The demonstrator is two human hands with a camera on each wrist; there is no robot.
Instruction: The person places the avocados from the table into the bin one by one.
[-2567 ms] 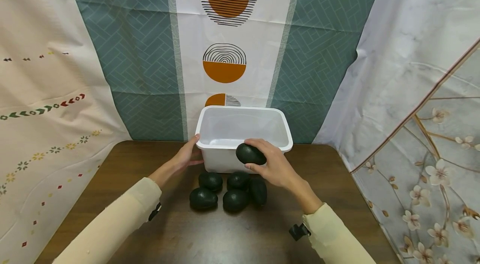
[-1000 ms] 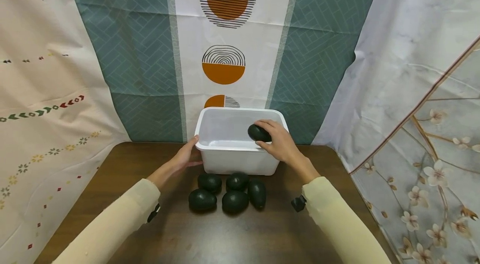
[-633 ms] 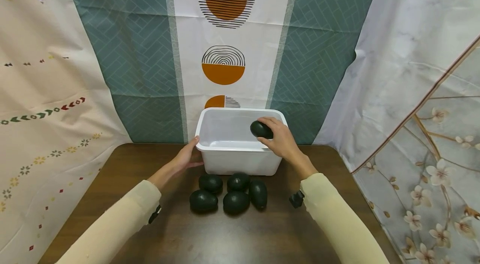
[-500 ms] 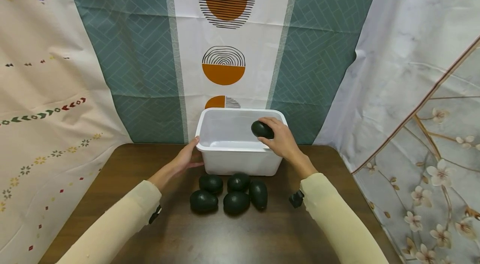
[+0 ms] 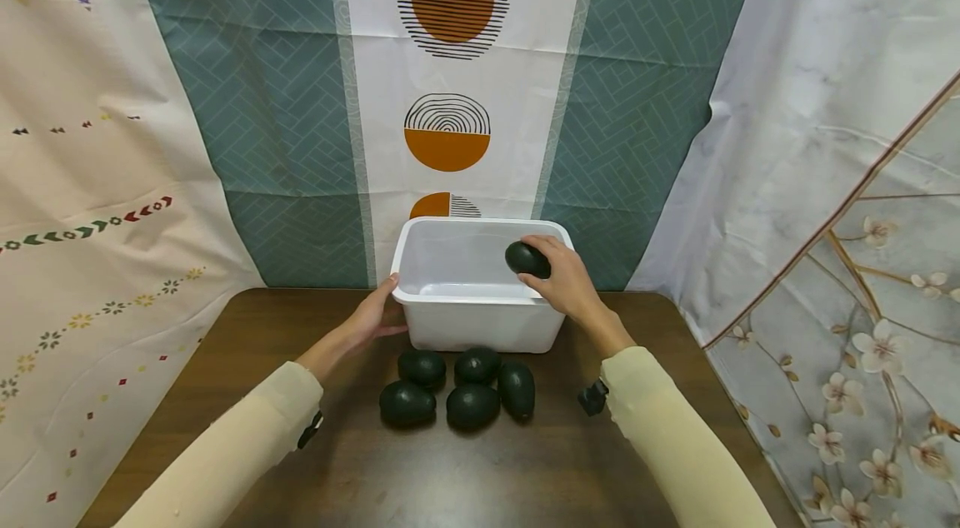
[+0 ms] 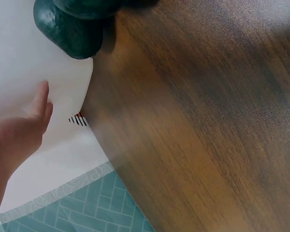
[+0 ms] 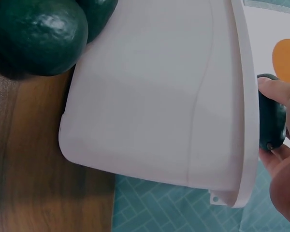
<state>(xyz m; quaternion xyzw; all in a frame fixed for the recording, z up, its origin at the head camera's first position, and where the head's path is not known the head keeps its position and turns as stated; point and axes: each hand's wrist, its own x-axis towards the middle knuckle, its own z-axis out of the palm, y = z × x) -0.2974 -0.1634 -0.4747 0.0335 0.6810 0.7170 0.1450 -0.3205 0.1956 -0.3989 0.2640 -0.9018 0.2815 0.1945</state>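
Observation:
My right hand (image 5: 558, 274) grips a dark green avocado (image 5: 527, 259), thumb on the near side and fingers over the far side. It holds the avocado over the right part of a white plastic bin (image 5: 480, 324), above the rim. In the right wrist view, the held avocado (image 7: 272, 116) shows just past the bin's rim. My left hand (image 5: 372, 316) rests against the bin's left side, its thumb at the rim and its fingers along the outer wall. The left wrist view shows those fingers (image 6: 42, 99) extended against the white wall.
Several more avocados lie together on the brown wooden table (image 5: 465, 478) in front of the bin, among them a front left one (image 5: 407, 404) and an upright-lying right one (image 5: 517, 390). A patterned curtain (image 5: 450, 120) hangs right behind the bin.
My right hand has carried the avocado from in front of the bin up over its rim, then drifted slightly right. The left hand stays at the bin's left side.

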